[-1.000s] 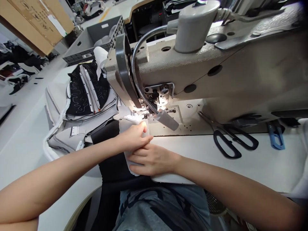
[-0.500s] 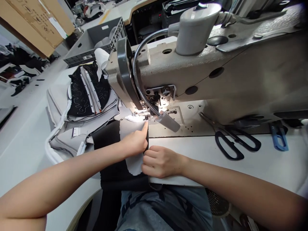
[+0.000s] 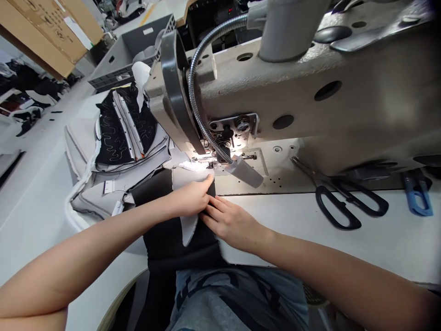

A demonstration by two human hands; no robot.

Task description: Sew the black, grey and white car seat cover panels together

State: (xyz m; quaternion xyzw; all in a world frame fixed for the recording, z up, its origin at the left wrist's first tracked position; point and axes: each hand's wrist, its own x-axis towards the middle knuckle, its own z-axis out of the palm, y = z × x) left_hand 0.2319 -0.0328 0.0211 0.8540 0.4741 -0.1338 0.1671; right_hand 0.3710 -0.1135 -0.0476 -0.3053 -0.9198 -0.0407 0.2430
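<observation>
Under the needle area of a sewing machine [image 3: 241, 96] lies a light grey fabric piece [image 3: 188, 178] on top of black fabric [image 3: 165, 243]. My left hand [image 3: 193, 197] is closed on the grey piece, its index finger and thumb near the presser foot. My right hand [image 3: 234, 223] touches the left one at the right edge of the fabrics, its fingertips together on the layers and partly hidden. The lower end of the grey piece hangs in a narrow folded point below my left hand.
Black-handled scissors [image 3: 339, 197] and a blue-handled tool [image 3: 417, 195] lie to the right. A sewn grey and black bundle [image 3: 120, 138] sits left of the machine. Behind are a grey crate [image 3: 119, 59] and a cardboard box [image 3: 51, 34]. The lamp head [image 3: 246, 172] hangs beside the needle.
My right hand has turned from a fist, its fingers now reaching toward my left hand. The grey piece's lower end has folded narrower. The view has shifted closer to the machine.
</observation>
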